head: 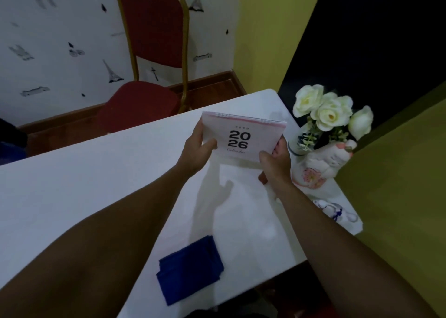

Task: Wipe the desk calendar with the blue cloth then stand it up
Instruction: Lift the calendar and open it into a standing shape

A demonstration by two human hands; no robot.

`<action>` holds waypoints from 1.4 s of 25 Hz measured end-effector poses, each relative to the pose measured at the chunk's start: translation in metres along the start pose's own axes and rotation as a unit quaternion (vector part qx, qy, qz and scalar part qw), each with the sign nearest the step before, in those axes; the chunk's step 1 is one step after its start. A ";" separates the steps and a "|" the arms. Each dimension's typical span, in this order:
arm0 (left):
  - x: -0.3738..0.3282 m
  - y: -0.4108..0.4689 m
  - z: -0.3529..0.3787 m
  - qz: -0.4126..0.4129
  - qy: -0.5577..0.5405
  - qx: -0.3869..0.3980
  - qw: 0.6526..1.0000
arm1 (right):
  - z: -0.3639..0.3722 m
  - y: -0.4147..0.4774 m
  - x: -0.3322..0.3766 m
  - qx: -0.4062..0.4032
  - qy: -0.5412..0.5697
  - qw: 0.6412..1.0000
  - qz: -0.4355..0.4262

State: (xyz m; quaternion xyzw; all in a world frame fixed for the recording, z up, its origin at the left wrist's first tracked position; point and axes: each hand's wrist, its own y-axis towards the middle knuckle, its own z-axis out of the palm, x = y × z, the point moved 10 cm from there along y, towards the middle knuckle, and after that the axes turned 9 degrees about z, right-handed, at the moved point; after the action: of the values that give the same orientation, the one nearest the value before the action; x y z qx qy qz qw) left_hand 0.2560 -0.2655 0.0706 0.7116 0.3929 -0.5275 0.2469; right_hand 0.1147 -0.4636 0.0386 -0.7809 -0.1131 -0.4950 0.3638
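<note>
Both hands grip the desk calendar (pixel 243 136) by its side edges: the left hand (pixel 199 151) pinches the left edge with thumb on the cover, the right hand (pixel 276 164) clasps the lower right corner. The calendar, cover reading 2026, is held tilted over the far part of the white table (pixel 84 185). The blue cloth (pixel 190 273) lies folded near the table's front edge, well apart from both hands. Just right of the calendar a vase (pixel 321 165) holds white flowers (pixel 330 111). A red chair (pixel 149 59) stands beyond the table.
</note>
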 end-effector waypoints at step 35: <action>0.031 0.002 0.068 -0.078 0.046 0.026 0.996 | -0.041 0.006 -0.041 -0.017 -0.063 0.998 -0.009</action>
State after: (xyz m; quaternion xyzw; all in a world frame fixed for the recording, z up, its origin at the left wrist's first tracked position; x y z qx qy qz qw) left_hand 0.2235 -0.3094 0.0191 0.7085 0.4445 -0.5218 0.1677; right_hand 0.0694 -0.4878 0.0109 -0.8158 -0.1347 -0.4496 0.3379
